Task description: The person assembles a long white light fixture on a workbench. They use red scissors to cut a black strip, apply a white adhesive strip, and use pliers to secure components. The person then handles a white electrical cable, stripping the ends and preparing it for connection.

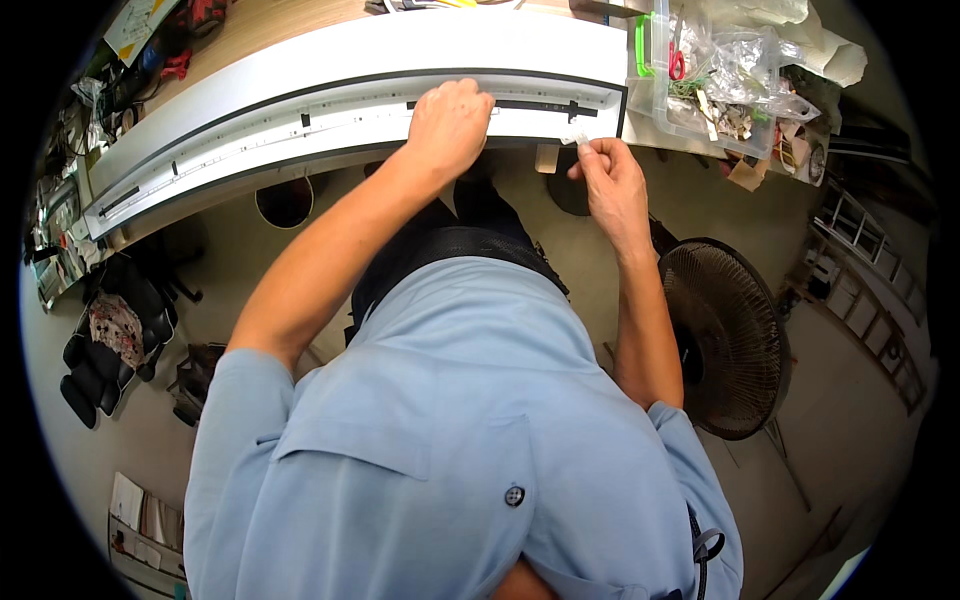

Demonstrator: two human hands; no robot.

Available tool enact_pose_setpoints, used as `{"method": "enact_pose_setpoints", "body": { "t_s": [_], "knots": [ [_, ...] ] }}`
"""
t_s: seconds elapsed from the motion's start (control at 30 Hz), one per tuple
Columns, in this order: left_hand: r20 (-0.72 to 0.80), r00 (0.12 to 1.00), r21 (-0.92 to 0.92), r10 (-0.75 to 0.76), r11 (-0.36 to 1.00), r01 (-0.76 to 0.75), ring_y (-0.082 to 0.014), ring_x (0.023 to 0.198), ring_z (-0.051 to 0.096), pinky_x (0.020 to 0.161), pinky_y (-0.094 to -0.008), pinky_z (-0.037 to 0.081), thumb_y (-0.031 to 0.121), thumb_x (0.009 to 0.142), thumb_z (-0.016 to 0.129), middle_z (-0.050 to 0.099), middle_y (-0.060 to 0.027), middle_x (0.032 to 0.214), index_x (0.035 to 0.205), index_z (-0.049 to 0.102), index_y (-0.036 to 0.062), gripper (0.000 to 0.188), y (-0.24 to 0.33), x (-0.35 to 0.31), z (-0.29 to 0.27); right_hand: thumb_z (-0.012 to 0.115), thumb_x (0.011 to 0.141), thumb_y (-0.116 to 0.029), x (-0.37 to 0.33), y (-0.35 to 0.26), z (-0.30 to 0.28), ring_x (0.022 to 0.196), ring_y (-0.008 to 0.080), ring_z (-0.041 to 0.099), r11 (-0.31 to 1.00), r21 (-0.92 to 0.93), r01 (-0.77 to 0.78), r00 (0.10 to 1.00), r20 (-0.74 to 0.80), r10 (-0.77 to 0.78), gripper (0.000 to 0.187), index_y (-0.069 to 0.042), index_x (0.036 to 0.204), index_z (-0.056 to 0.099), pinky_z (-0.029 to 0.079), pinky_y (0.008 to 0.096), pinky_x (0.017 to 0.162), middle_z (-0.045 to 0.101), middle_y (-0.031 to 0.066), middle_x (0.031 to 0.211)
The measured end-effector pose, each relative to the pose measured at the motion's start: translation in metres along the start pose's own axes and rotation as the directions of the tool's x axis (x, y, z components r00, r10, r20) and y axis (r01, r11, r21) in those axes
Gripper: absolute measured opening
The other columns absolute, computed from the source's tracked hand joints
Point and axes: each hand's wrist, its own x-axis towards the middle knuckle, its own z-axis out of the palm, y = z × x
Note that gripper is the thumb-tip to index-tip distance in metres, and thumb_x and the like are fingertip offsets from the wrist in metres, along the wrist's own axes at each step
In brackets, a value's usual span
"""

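A long white light housing (380,120) with a dark rim lies across the worktop, with a strip of small marks running along its inside. Over its channel is my left hand (448,128), fingers curled closed; whatever they hold, if anything, is hidden. Beside that hand a black strip (535,106) lies in the channel, with a short crosspiece near its right end. My right hand (614,185) is at the housing's near right edge. Its thumb and fingers pinch a small, crumpled-looking white piece (576,132), too small to name.
At the right end stands a clear plastic bin (680,125) with plastic bags, scraps and red-handled scissors (676,64). A floor fan (725,335) stands close to my right forearm. Tools and clutter crowd the worktop's left end, and a black chair (118,335) is below it.
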Motion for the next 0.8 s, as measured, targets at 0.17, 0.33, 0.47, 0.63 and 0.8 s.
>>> {"method": "enact_pose_setpoints", "body": {
  "t_s": [0.17,0.33,0.47,0.63,0.8],
  "knots": [
    [0.206,0.978,0.114,0.031,0.992,-0.055,-0.0379,0.084,0.068,0.074,-0.0488,0.055,0.007,0.080,0.062,0.067,-0.0178,0.086,0.085,0.068,0.0019,0.008,-0.002,0.017,0.013,0.064,0.097,-0.025,0.005,0.004,0.009,0.067,0.0074,0.058,0.998,0.052,0.018,1.000,0.017,-0.019,0.029,0.003,0.103,0.067,0.046,0.0260,0.062,0.070,0.0054,0.076],
    [0.231,0.968,0.112,0.094,0.986,-0.122,-0.0383,0.084,0.069,0.073,-0.0483,0.055,0.003,0.080,0.060,0.066,-0.0187,0.086,0.085,0.066,0.0000,0.009,-0.007,0.023,0.018,0.068,0.093,-0.024,0.012,0.005,0.010,0.068,0.0097,0.061,0.997,0.076,0.029,0.997,0.063,-0.034,0.027,0.003,0.096,0.072,0.050,0.0274,0.066,0.072,0.0064,0.076],
    [0.226,0.968,0.098,0.109,0.986,-0.133,-0.0370,0.087,0.068,0.075,-0.0478,0.055,0.002,0.080,0.061,0.067,-0.0178,0.090,0.087,0.066,0.0002,0.009,-0.007,0.022,0.015,0.069,0.091,-0.024,0.016,0.002,0.012,0.069,0.0108,0.063,0.998,0.062,0.022,0.998,0.056,-0.025,0.029,0.002,0.100,0.073,0.051,0.0277,0.067,0.071,0.0061,0.075],
    [0.131,0.986,0.059,0.106,0.992,-0.114,-0.0333,0.091,0.065,0.080,-0.0441,0.054,0.007,0.083,0.064,0.066,-0.0129,0.093,0.090,0.070,0.0029,0.010,-0.011,0.011,0.010,0.069,0.091,-0.027,0.030,0.009,0.017,0.070,0.0131,0.065,0.998,-0.001,0.058,0.997,0.058,-0.058,0.032,0.002,0.104,0.074,0.051,0.0291,0.067,0.072,0.0087,0.076],
    [0.080,0.991,-0.045,0.111,0.993,-0.107,-0.0300,0.089,0.064,0.084,-0.0420,0.053,0.011,0.087,0.065,0.071,-0.0089,0.089,0.095,0.076,0.0067,0.014,-0.017,0.004,0.000,0.067,0.090,-0.028,0.047,-0.002,0.023,0.072,0.0183,0.066,0.973,-0.156,0.172,0.984,0.064,-0.164,0.033,0.001,0.105,0.074,0.052,0.0324,0.069,0.073,0.0111,0.081]
  ]
}}
